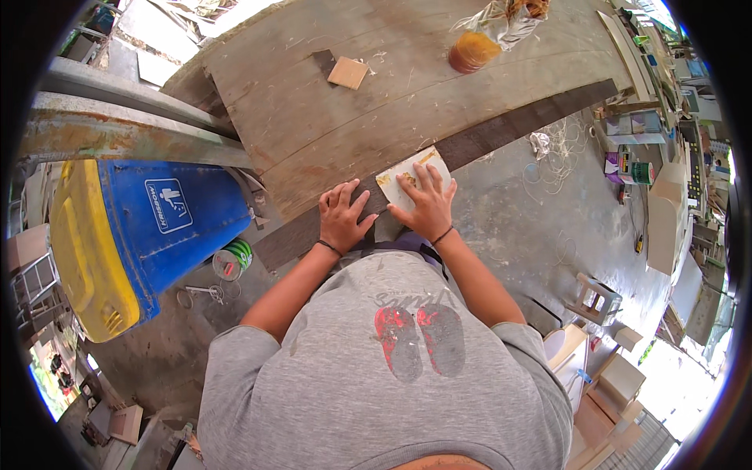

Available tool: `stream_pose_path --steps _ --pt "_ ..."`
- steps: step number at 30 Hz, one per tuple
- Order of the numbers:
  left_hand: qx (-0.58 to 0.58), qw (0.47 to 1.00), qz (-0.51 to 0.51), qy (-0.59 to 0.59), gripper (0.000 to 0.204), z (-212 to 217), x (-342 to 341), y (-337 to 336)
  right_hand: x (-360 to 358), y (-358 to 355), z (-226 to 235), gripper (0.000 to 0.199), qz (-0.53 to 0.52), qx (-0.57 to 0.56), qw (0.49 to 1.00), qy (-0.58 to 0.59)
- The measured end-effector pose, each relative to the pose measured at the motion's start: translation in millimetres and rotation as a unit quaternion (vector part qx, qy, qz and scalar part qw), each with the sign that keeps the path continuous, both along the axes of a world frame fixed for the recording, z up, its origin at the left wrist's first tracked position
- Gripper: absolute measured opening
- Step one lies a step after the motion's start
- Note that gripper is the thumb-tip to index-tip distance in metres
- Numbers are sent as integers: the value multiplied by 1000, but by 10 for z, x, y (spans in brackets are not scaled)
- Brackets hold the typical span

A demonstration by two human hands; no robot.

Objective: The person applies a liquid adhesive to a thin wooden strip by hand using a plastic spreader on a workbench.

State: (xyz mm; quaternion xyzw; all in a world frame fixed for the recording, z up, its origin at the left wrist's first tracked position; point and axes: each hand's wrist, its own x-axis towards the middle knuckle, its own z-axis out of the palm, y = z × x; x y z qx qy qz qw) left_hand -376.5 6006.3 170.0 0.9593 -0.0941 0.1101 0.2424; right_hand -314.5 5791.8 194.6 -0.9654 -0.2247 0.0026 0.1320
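A long dark brown strip of board [521, 125] runs slantwise along the near edge of the wooden worktable [290, 129]. My left hand [342, 218] lies on the strip's left part, fingers spread, with nothing in it. Just to its right, my right hand [427, 202] rests with spread fingers on top of a white square piece [390, 182] marked by yellowish-brown patches. That piece sits across the strip; my palm and fingers cover part of it. Farther back lie a small light-brown wooden square [347, 73] and a dark scrap [323, 61] partly beneath it.
A container of amber material [473, 53] stands at the table's far right beside crumpled plastic [513, 22]. Left are a blue bin [184, 207] with a yellow lid and metal beams [125, 137]. Tangled string [558, 168] and paint cans [630, 169] lie on the right floor.
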Motion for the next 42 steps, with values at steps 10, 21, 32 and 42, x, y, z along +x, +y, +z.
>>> stream_pose_path --steps 10,21,32,42 --pt "9 1000 15 7 49 -21 -13 -22 81 62 469 62 -10 -96 987 125" --pt "3 1000 15 19 48 -18 -12 -16 159 148 264 62 -22 -71 995 62" --pt "-2 1000 16 18 48 -38 -21 -20 316 176 399 62 -25 -92 990 101" --pt "23 1000 15 -10 47 -24 -10 -36 136 -249 688 52 -61 -155 967 193"
